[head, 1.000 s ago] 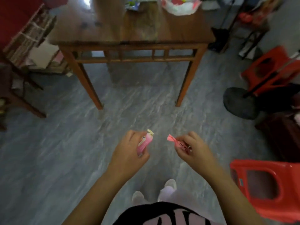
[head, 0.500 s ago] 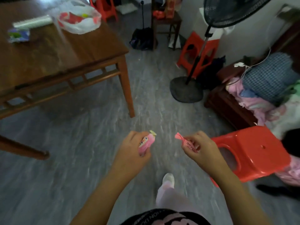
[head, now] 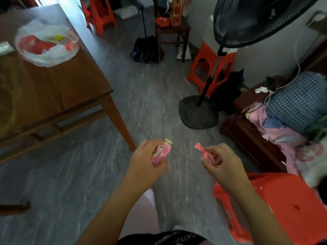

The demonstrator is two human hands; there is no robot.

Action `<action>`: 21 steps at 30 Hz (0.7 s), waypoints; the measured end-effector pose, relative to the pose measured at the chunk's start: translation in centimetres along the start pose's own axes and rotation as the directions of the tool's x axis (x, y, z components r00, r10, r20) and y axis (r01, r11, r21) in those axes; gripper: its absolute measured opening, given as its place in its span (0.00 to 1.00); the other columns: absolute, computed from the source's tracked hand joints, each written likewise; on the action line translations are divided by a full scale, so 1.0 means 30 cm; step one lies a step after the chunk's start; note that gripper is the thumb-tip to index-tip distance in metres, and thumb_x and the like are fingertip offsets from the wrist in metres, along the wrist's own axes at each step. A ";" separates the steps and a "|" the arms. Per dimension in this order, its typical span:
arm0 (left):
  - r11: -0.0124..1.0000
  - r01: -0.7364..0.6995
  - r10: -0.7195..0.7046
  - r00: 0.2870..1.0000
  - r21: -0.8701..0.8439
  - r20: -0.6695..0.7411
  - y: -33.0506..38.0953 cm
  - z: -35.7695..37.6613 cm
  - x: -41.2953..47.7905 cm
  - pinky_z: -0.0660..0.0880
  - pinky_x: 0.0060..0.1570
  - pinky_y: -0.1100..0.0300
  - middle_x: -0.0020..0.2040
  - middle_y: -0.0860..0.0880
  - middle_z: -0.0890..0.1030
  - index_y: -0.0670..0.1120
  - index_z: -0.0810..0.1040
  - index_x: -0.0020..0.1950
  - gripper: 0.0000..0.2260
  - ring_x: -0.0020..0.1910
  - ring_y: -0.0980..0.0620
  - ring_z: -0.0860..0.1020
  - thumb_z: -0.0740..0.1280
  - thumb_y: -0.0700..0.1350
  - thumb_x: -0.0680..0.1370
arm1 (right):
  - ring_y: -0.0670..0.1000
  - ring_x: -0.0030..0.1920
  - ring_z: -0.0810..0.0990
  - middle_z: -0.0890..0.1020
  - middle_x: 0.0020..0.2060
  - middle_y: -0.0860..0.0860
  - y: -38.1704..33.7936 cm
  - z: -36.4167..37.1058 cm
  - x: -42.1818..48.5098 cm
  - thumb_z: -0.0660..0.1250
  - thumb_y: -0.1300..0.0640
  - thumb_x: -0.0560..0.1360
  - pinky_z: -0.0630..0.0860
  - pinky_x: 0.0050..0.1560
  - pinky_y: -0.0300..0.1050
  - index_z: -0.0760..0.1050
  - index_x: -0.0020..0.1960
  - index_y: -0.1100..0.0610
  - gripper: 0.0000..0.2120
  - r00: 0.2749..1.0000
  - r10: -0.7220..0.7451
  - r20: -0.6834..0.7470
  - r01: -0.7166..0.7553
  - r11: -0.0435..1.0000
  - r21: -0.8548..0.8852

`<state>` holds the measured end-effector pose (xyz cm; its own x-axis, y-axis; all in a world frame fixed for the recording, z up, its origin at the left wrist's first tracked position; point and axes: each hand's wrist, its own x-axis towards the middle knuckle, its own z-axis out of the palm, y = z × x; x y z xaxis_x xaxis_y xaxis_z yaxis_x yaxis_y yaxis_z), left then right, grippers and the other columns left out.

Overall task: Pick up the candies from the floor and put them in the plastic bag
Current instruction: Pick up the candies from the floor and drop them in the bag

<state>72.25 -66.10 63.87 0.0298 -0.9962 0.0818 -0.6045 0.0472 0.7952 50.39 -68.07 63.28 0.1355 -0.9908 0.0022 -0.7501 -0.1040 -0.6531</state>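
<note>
One candy (head: 160,152) is a pink wrapped piece with a pale yellow twisted end pointing up and a printed label, held in the left grip (head: 145,164). The other candy (head: 206,154), pink-red with dark lettering, points its twisted end up-left from the right grip (head: 223,163). The clear plastic bag (head: 46,45) lies open on the wooden worktop (head: 53,89), with red and yellow pieces inside.

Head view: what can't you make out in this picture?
Blurred: plastic bag on the table, only red and yellow patches; contents uncountable.
Hidden: lower end of the twisted candy, by the right hand; lower half of the yellow-tipped candy, by the left hand.
Cut off: fan head, by the top edge of the head view.
</note>
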 end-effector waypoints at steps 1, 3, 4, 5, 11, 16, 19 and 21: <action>1.000 0.008 -0.008 1.000 0.000 -0.004 -0.032 -0.024 0.059 0.67 0.39 0.77 0.42 0.55 0.74 0.47 0.78 0.52 0.15 0.40 0.61 0.74 0.67 0.41 0.65 | 0.37 0.39 0.73 0.72 0.35 0.46 -0.023 0.021 0.076 0.65 0.50 0.65 0.66 0.38 0.27 0.77 0.43 0.51 0.09 1.000 -0.016 0.011 0.016 1.000 -0.003; 1.000 0.023 -0.023 1.000 0.008 -0.002 -0.101 -0.082 0.183 0.67 0.39 0.76 0.43 0.54 0.74 0.48 0.77 0.53 0.16 0.43 0.59 0.74 0.67 0.41 0.66 | 0.39 0.39 0.72 0.70 0.34 0.44 -0.085 0.060 0.234 0.65 0.50 0.65 0.66 0.38 0.30 0.76 0.43 0.52 0.09 0.999 -0.047 0.022 0.047 0.999 -0.008; 0.999 0.038 -0.038 0.999 0.015 -0.010 -0.135 -0.117 0.245 0.67 0.39 0.76 0.43 0.53 0.75 0.49 0.77 0.53 0.16 0.43 0.59 0.74 0.66 0.42 0.66 | 0.41 0.40 0.73 0.70 0.34 0.44 -0.123 0.078 0.313 0.65 0.50 0.65 0.67 0.38 0.32 0.76 0.43 0.52 0.09 0.998 -0.061 0.029 0.061 0.998 -0.006; 0.999 0.051 -0.050 0.998 0.019 -0.028 -0.170 -0.156 0.311 0.67 0.38 0.76 0.43 0.52 0.76 0.49 0.77 0.52 0.16 0.43 0.59 0.74 0.66 0.42 0.65 | 0.44 0.40 0.73 0.70 0.35 0.44 -0.167 0.094 0.396 0.65 0.50 0.65 0.68 0.38 0.34 0.76 0.43 0.53 0.09 0.996 -0.084 0.035 0.085 0.996 -0.005; 0.995 0.087 -0.082 0.990 0.039 -0.113 -0.312 -0.373 0.716 0.68 0.39 0.75 0.45 0.51 0.76 0.48 0.77 0.53 0.16 0.41 0.57 0.75 0.67 0.42 0.66 | 0.47 0.40 0.72 0.72 0.38 0.48 -0.396 0.150 0.866 0.69 0.57 0.69 0.70 0.36 0.36 0.77 0.46 0.53 0.06 0.975 -0.214 0.064 0.216 0.976 -0.026; 0.993 0.102 -0.092 0.984 0.061 -0.153 -0.359 -0.427 1.007 0.68 0.40 0.73 0.45 0.50 0.75 0.46 0.77 0.55 0.18 0.41 0.55 0.75 0.66 0.41 0.65 | 0.44 0.36 0.74 0.73 0.39 0.49 -0.427 0.210 1.149 0.70 0.58 0.69 0.69 0.38 0.31 0.77 0.48 0.55 0.08 0.972 -0.209 0.102 0.212 0.977 -0.011; 0.988 0.143 -0.134 0.981 0.058 -0.140 -0.384 -0.400 1.148 0.67 0.41 0.76 0.46 0.49 0.76 0.47 0.77 0.54 0.18 0.42 0.54 0.76 0.66 0.42 0.65 | 0.43 0.35 0.73 0.73 0.38 0.50 -0.415 0.239 1.339 0.70 0.59 0.69 0.69 0.37 0.29 0.78 0.47 0.57 0.07 0.966 -0.228 0.123 0.228 0.974 0.018; 0.981 0.183 -0.169 0.971 0.068 -0.167 -0.401 -0.396 1.254 0.66 0.41 0.76 0.46 0.49 0.76 0.47 0.77 0.54 0.17 0.42 0.55 0.76 0.67 0.41 0.66 | 0.45 0.35 0.74 0.74 0.38 0.51 -0.428 0.246 1.513 0.70 0.60 0.69 0.68 0.38 0.30 0.77 0.45 0.57 0.05 0.957 -0.270 0.104 0.266 0.962 0.055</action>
<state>90.10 -103.27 64.51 0.2642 -0.9634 0.0452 -0.6413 -0.1405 0.7543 70.95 -111.05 66.19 0.4001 -0.9110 0.0997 -0.6505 -0.3589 -0.6694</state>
